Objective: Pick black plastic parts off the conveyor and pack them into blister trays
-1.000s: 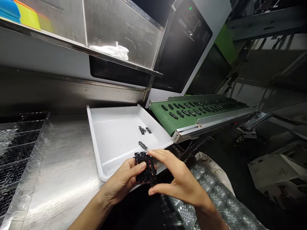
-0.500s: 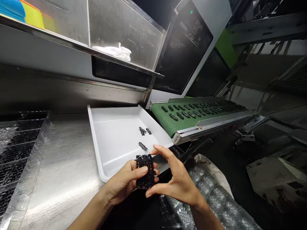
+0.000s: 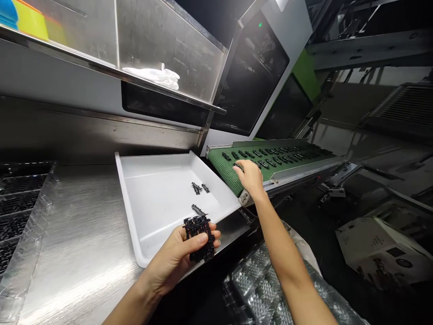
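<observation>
Two bare hands are working well apart. The left hand (image 3: pixel 172 259) is clamping a stack of black plastic parts (image 3: pixel 199 237) against its palm, fingers curled around it, above the near edge of a white tray (image 3: pixel 155 198). A few loose black parts (image 3: pixel 196 188) are lying near the tray's middle. The right hand (image 3: pixel 249 177) is reaching across to a green conveyor belt (image 3: pixel 219 167), its fingertips (image 3: pixel 238 166) at the rows of small black parts (image 3: pixel 264 163); whether they are closing on one is hard to tell. The left hand's snug grip appears to be keeping the stack from slipping.
</observation>
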Motion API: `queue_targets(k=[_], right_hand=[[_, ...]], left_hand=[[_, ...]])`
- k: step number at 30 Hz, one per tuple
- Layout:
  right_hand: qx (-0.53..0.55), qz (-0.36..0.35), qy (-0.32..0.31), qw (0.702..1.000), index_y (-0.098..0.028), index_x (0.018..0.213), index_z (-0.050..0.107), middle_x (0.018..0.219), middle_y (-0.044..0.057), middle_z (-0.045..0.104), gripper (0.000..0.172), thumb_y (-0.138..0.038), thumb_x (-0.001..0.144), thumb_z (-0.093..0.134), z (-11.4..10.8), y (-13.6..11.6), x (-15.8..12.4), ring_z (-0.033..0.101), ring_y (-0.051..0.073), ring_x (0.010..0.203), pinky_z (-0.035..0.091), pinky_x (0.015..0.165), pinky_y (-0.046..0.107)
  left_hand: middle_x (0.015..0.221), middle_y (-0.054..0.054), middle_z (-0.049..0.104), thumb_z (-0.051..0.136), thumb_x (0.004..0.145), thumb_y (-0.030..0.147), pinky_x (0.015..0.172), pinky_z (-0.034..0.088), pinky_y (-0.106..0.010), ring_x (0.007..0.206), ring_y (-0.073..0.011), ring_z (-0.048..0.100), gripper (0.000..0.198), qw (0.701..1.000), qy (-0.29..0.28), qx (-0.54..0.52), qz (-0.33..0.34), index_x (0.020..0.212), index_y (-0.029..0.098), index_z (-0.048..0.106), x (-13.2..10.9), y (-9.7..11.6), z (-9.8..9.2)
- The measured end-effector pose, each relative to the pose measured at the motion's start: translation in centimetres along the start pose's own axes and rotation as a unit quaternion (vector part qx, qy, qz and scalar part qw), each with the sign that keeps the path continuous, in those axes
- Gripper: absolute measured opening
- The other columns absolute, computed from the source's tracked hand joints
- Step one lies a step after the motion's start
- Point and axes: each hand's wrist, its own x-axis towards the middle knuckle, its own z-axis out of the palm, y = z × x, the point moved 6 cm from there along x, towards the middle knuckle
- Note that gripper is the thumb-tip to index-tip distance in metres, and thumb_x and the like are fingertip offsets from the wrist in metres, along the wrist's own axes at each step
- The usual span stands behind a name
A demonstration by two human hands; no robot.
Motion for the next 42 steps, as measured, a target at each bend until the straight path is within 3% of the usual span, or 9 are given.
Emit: queue_targets(k=[3, 6, 11, 13, 15, 20, 25, 30, 42], right_hand=[[-0.043, 0.066, 0.002, 0.997, -0.012, 0.101, 0.068, 0.108, 0.014, 0.068, 0.018, -0.024, 0.091, 0.060, 0.6, 3.2, 3.8, 0.061, 0.027, 0.107, 0.045, 0.095, 0.046], [-0.040, 0.057, -0.010, 0.998, -0.012, 0.094, 0.069, 0.095, 0.010, 0.070, 0.017, -0.026, 0.088, 0.061, 0.6, 3.7, 3.7, 0.064, 0.024, 0.095, 0.048, 0.089, 0.041], [0.077, -0.091, -0.100, 0.988, -0.019, 0.094, 0.070, 0.093, 0.004, 0.069, 0.023, -0.028, 0.090, 0.050, -1.3, -1.1, -4.1, 0.064, 0.018, 0.083, 0.050, 0.075, 0.028], [0.193, -0.212, -0.222, 0.932, -0.020, 0.092, 0.070, 0.094, 0.003, 0.067, 0.017, -0.027, 0.089, 0.055, -1.7, -4.5, -8.8, 0.063, 0.017, 0.085, 0.050, 0.077, 0.027], [0.250, -0.223, -0.247, 0.909, -0.021, 0.095, 0.069, 0.095, 0.002, 0.068, 0.011, -0.020, 0.087, 0.061, -2.2, -6.1, -12.1, 0.064, 0.015, 0.085, 0.050, 0.078, 0.025], [0.319, -0.124, -0.131, 0.930, -0.023, 0.102, 0.065, 0.090, -0.001, 0.070, 0.021, -0.019, 0.082, 0.071, -1.5, -5.8, -14.6, 0.067, 0.013, 0.080, 0.055, 0.075, 0.021], [0.316, -0.169, -0.024, 0.933, -0.024, 0.107, 0.067, 0.101, 0.000, 0.071, 0.020, -0.022, 0.087, 0.069, -1.1, -5.5, -15.6, 0.067, 0.012, 0.081, 0.055, 0.079, 0.020], [0.242, -0.277, -0.089, 0.926, -0.024, 0.139, 0.046, 0.133, 0.007, 0.058, 0.079, -0.035, 0.070, 0.084, -0.7, -6.3, -16.3, 0.057, 0.023, 0.118, 0.046, 0.104, 0.032], [0.182, -0.296, -0.058, 0.936, -0.026, 0.133, 0.046, 0.129, 0.008, 0.056, 0.072, -0.037, 0.073, 0.082, -1.6, -6.2, -16.5, 0.051, 0.026, 0.123, 0.042, 0.106, 0.038]], left_hand=[[0.091, -0.007, 0.076, 0.088, 0.063, 0.032, 0.080, 0.053, -0.027, 0.084, -0.0183, 0.068, 0.035, 1.000, 0.005, 0.013, 0.014, 0.092, 0.016, 0.076, -0.4, 0.6, -0.2], [0.099, -0.007, 0.074, 0.083, 0.070, 0.036, 0.085, 0.051, -0.028, 0.093, -0.0204, 0.066, 0.032, 0.998, 0.010, 0.055, 0.040, 0.095, 0.017, 0.076, -0.7, 1.3, -1.0], [0.100, -0.005, 0.073, 0.076, 0.077, 0.040, 0.087, 0.047, -0.028, 0.095, -0.0201, 0.062, 0.031, 0.983, 0.020, 0.157, 0.094, 0.099, 0.018, 0.074, -0.6, 2.2, -2.0], [0.098, -0.004, 0.072, 0.075, 0.078, 0.040, 0.085, 0.046, -0.028, 0.093, -0.0197, 0.062, 0.029, 0.975, 0.017, 0.197, 0.099, 0.098, 0.019, 0.074, -0.3, 2.2, -1.8], [0.097, -0.004, 0.073, 0.075, 0.078, 0.038, 0.085, 0.045, -0.028, 0.093, -0.0200, 0.062, 0.027, 0.966, 0.005, 0.237, 0.099, 0.097, 0.019, 0.074, -0.1, 2.0, -1.2], [0.100, -0.002, 0.074, 0.076, 0.078, 0.033, 0.086, 0.046, -0.027, 0.095, -0.0199, 0.062, 0.024, 0.961, -0.024, 0.258, 0.093, 0.099, 0.021, 0.073, 0.4, 0.8, 0.2], [0.101, -0.003, 0.074, 0.075, 0.080, 0.031, 0.089, 0.046, -0.028, 0.098, -0.0206, 0.063, 0.025, 0.970, -0.040, 0.221, 0.093, 0.103, 0.021, 0.073, 0.5, 0.2, 0.7], [0.094, -0.006, 0.076, 0.075, 0.079, 0.032, 0.084, 0.049, -0.029, 0.085, -0.0204, 0.068, 0.029, 0.989, -0.059, 0.132, 0.041, 0.105, 0.019, 0.075, 0.3, -0.1, 0.9], [0.093, -0.006, 0.073, 0.075, 0.079, 0.032, 0.083, 0.047, -0.029, 0.087, -0.0204, 0.064, 0.027, 0.978, -0.038, 0.198, 0.063, 0.101, 0.017, 0.074, 0.3, 0.5, 0.3]])
